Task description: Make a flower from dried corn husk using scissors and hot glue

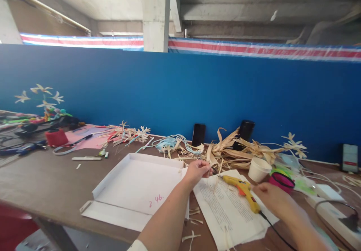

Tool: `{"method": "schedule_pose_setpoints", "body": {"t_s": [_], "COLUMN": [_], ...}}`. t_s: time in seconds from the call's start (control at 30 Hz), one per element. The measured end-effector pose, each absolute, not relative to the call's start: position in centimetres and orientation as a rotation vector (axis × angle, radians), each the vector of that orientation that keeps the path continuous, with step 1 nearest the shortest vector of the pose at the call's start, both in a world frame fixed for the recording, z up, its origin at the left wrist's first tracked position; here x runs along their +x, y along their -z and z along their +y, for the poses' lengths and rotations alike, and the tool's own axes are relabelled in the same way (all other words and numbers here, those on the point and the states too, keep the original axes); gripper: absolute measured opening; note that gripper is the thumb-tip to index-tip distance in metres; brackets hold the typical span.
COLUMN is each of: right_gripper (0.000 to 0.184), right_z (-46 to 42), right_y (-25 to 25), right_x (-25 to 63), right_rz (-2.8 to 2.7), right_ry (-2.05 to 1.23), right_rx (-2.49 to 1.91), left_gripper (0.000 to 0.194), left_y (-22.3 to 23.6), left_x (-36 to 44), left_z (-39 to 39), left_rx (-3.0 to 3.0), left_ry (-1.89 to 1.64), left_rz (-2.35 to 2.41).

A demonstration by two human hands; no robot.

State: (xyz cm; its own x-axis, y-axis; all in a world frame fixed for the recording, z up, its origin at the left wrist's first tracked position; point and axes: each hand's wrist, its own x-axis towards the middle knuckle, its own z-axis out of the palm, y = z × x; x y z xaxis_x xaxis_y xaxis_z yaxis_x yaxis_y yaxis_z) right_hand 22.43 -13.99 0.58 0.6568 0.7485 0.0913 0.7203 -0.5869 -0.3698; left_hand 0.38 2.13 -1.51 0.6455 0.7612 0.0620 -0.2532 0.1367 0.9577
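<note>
My left hand (pixel 199 169) is above the edge of a white box lid (pixel 135 185), its thumb and fingers pinched together. Whatever is between those fingertips is too small to make out. A yellow hot glue gun (pixel 244 191) lies on printed paper sheets (pixel 225 215), its nozzle pointing toward my left hand and its black cord running off to the lower right. Close beside the back of the glue gun is my right hand (pixel 267 195), blurred, with its fingers partly curled. Whether it touches the gun I cannot tell.
Dried husks (pixel 225 149) are heaped behind the paper, near a white paper cup (pixel 258 169) and a black phone (pixel 199 134). A white power strip (pixel 335 219) lies at right. Husk flowers (pixel 142 133), pens (pixel 87 159) and red tape (pixel 56 137) are at left, before a blue partition (pixel 169 93).
</note>
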Motion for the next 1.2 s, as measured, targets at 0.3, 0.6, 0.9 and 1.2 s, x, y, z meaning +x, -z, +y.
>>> {"method": "schedule_pose_setpoints", "body": {"t_s": [0.3,0.6,0.9,1.2], "right_gripper": [0.043,0.024,0.051,0.05], "right_z": [-13.0,-12.9,-13.5,-13.6], "right_y": [2.0,0.7,-2.8,-2.6], "right_x": [21.1,20.0,17.3,14.7], "right_rz": [-1.103,-1.215,-0.971,-1.115], "right_ry": [-0.332,-0.383,-0.377,-0.443], "right_rx": [-2.588,-2.351,-1.996,-1.786], "left_gripper": [0.038,0.039,0.037,0.036], "left_y": [1.8,1.8,1.5,1.8], "left_x": [0.5,0.6,0.3,0.6], "left_z": [2.1,2.4,2.7,3.1], "left_rx": [1.209,1.152,1.121,1.107], "left_ry": [-0.774,-0.786,-0.869,-0.908], "left_rz": [0.46,0.472,0.504,0.511]}}
